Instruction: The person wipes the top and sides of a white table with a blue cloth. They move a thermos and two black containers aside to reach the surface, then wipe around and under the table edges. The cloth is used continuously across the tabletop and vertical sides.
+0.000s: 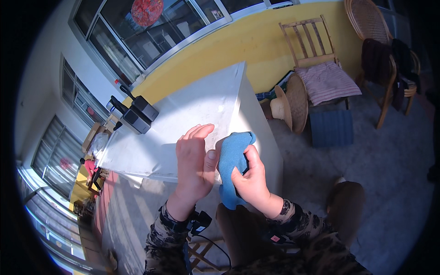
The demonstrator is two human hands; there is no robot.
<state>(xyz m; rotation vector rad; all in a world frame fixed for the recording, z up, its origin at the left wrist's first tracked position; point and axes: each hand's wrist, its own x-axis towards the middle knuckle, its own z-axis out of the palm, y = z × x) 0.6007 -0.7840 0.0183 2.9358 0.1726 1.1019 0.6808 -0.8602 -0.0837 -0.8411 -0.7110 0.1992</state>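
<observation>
A blue fabric piece (234, 161), folded or bunched, is gripped by my right hand (252, 178), with the thumb and curled fingers on its right side. Something dark shows at the fold beside those fingers; I cannot tell what it is. My left hand (195, 161) is raised just left of the fabric and holds nothing, its thumb standing off from the fingers. Whether that thumb touches the fabric is unclear. Both hands are over the near edge of a white table (192, 96), above my knees.
Two grey-and-black devices (137, 118) stand on the table's left part. Right of it are a straw hat (282, 108), a wooden chair (312, 48) with a striped cushion, a blue box-like object (331, 128) and a rattan chair (367, 20). Another person (91, 168) sits far left.
</observation>
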